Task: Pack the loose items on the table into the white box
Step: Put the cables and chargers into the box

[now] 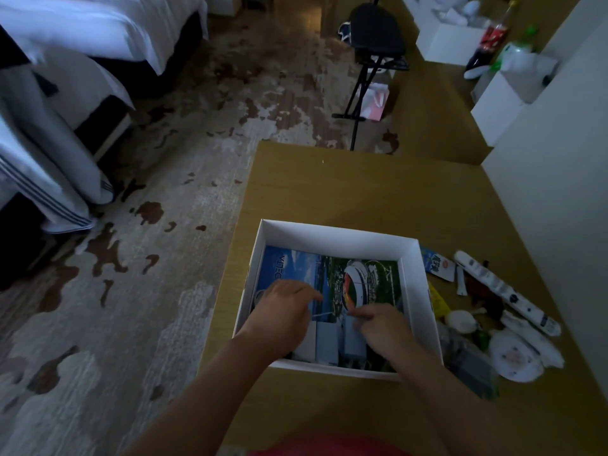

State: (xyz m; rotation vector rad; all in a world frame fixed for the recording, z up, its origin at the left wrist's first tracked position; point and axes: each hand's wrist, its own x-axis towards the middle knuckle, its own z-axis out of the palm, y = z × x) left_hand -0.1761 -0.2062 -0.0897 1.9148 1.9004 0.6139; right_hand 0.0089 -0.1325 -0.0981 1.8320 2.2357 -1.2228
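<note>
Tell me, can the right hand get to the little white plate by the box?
Probably yes. The right hand is inside the white box, and the small white plate lies just past the box's right wall on the table, with nothing on top of it. The hand only needs lifting over that wall.

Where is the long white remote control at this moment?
In the head view, the white remote control lies on the wooden table, outside and right of the white box, at the far edge of the loose items beside a small white plate.

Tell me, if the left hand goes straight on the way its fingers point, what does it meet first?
Probably the right hand. The left hand points rightward across the stadium picture inside the white box; depth is unclear, so it may pass above.
</note>
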